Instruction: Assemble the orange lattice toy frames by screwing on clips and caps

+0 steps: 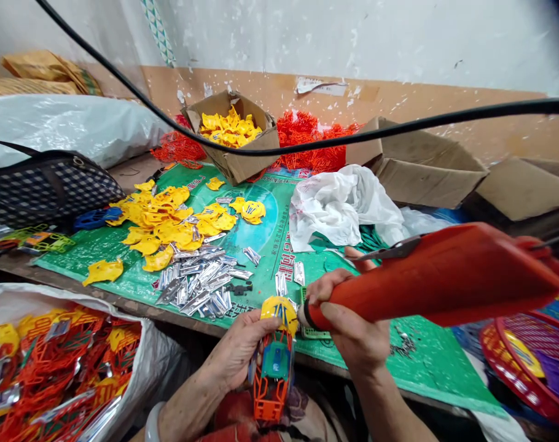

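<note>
- We hold a small toy assembly (pixel 274 362) in our left hand (pixel 236 356), close to our body and just below the table edge; it has an orange lattice frame, a green-blue part in the middle and a yellow cap on top.
- Our left fingers are closed around its side and grip it firmly.
- Our right hand (pixel 353 325) is wrapped tightly around the nose of a large orange power screwdriver (pixel 445 276), and its tip touches the yellow cap.
- We judge that the step in hand is fastening the cap to the frame; the next move seems to call for keeping the tool straight on the cap and the toy steady.
- On the green mat (pixel 123 270) we count one loose pile of yellow caps (pixel 164 224) and one heap of silver strips (pixel 196 282); single pieces are too many to count.
- One open carton (pixel 236 132) holds more yellow pieces, and two further cartons (pixel 427 166) stand at the right.
- One bag (pixel 53 374) at the left is full of finished orange frames, one white plastic bag (pixel 339 205) lies on the mat, and one red basket (pixel 532 362) is at the right.
</note>
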### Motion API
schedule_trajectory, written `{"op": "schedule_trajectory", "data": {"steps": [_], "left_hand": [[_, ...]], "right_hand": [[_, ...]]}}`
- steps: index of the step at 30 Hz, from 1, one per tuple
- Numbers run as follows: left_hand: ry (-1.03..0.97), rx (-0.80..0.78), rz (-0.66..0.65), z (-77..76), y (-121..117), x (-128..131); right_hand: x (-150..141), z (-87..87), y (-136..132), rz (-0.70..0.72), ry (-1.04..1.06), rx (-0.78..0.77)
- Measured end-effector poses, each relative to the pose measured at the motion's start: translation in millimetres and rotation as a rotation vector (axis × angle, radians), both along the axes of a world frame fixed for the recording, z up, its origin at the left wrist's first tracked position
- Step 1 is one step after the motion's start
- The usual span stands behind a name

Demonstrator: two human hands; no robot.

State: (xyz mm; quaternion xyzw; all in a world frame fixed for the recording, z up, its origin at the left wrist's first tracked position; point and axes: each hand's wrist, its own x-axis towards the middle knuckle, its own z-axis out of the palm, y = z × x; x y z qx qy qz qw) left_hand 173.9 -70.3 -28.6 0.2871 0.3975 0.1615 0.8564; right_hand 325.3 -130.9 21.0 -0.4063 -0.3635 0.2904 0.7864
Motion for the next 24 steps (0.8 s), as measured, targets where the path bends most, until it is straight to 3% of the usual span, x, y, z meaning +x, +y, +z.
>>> {"op": "schedule_trajectory", "data": {"steps": [5, 13, 18, 24], "left_hand": [[0.022, 0.08, -0.072, -3.7, 0.4, -6.9], [0.005, 0.102, -0.153, -2.9, 1.4, -14.4], [0.062, 0.091, -0.08, -3.4, 3.1, -12.4], [0.054, 0.094, -0.084, -1.3, 3.8, -8.3]], "right_hand": [[21.8, -5.2, 6.7, -0.216, -0.032, -0.04], [27.0, -29.5, 12.9, -0.218, -0.101, -0.119], [25.7, -33.5, 13.4, -0.19, -0.119, -0.174], [24.5, -34.1, 14.1, -0.186, -0.112, -0.186]]}}
